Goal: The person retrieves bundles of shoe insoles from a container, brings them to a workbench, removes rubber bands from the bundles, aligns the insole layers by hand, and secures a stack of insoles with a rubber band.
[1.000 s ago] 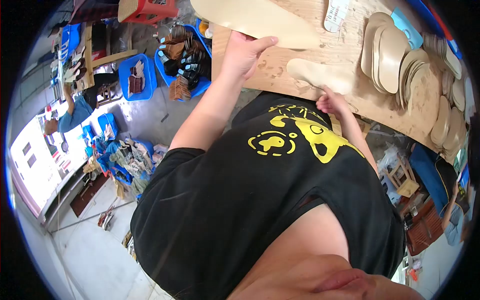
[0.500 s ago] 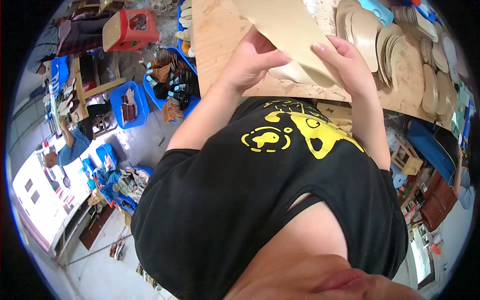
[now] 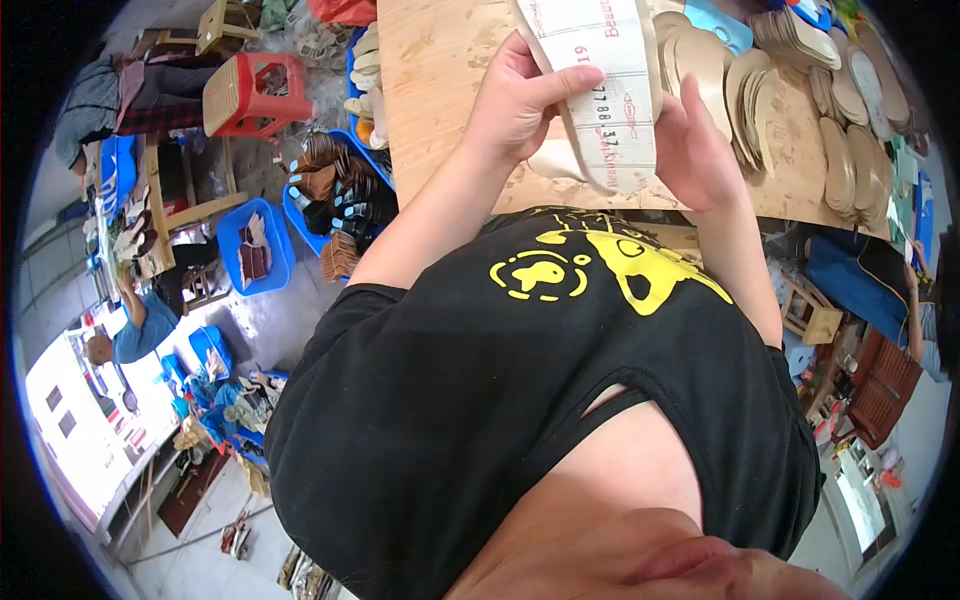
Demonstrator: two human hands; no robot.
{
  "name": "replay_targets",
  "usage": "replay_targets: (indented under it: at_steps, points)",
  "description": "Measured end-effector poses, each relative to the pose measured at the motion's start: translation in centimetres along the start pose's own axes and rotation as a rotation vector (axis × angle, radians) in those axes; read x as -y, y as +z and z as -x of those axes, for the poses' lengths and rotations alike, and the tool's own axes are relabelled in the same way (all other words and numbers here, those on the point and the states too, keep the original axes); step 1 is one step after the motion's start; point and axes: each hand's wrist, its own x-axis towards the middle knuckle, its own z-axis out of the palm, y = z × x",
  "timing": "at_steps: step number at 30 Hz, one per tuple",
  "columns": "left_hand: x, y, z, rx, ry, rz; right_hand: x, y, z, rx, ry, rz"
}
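Observation:
A shoe insole [image 3: 622, 110] is raised over the wooden table [image 3: 440, 90], its white underside with red lettering and dark numbers facing me. My left hand [image 3: 525, 105] grips its left edge, thumb on the printed side and fingers behind. My right hand [image 3: 705, 160] is beside the right edge, fingers apart and partly hidden by the insole; no firm grip shows. A pale beige piece [image 3: 555, 157] shows below the insole at the left. To the right of my right hand stand stacked beige insoles [image 3: 748, 110].
More insole stacks [image 3: 850, 165] lie along the table's right side. At the left are a blue crate [image 3: 345, 200] of dark shoe parts, another blue bin [image 3: 255, 245] and a red stool [image 3: 258, 95]. One person [image 3: 145, 325] works at far left; others are at the edges.
The insole has turned over from its plain beige face to the white printed face. My right hand has loosened from its pinch and its fingers have spread.

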Motion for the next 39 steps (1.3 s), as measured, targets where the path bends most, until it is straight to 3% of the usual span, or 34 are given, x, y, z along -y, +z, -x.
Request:
replay_targets:
  at_steps: [3,7,10,13,16,20,23,30,33,36,38,39]
  points:
    - [0.3,0.4,-0.1,-0.04,0.027,-0.095,-0.4,-0.3,0.8,-0.093,-0.084,0.413]
    - [0.1,0.5,0.1,-0.049,0.031,-0.276,-0.6,-0.4,0.8,-0.261,-0.188,0.701]
    - [0.1,0.5,0.4,-0.018,-0.045,-0.253,-0.8,-0.6,1.1,-0.349,-0.253,0.758]
    - [0.5,0.3,0.1,0.028,-0.056,-0.24,-0.7,-0.1,1.9,-0.406,-0.184,0.833]
    - [-0.4,0.4,-0.5,0.051,-0.159,-0.167,-0.1,-1.4,3.2,-0.294,-0.119,0.323]
    - [-0.1,0.9,-1.2,0.082,-0.114,-0.038,0.6,-1.8,4.7,-0.074,-0.2,0.34]
    - [0.3,1.6,-1.5,0.086,-0.094,0.042,0.1,0.4,5.1,-0.203,-0.335,0.569]
    - [2.2,4.8,-1.8,0.102,-0.042,0.185,1.4,-0.8,6.8,-0.173,-0.487,0.412]
    - [3.2,6.3,-2.0,0.133,-0.015,0.159,2.1,-0.7,8.1,-0.332,-0.579,0.493]
    - [4.4,7.4,-2.7,0.099,-0.022,-0.009,2.6,-1.5,9.7,-0.539,-0.795,0.82]
    - [5.3,8.3,-2.6,-0.047,-0.084,-0.225,3.1,-2.9,9.5,-0.519,-1.065,0.99]
    - [5.6,8.9,-2.3,0.013,-0.096,-0.141,3.5,-3.6,9.3,-0.503,-1.201,1.073]
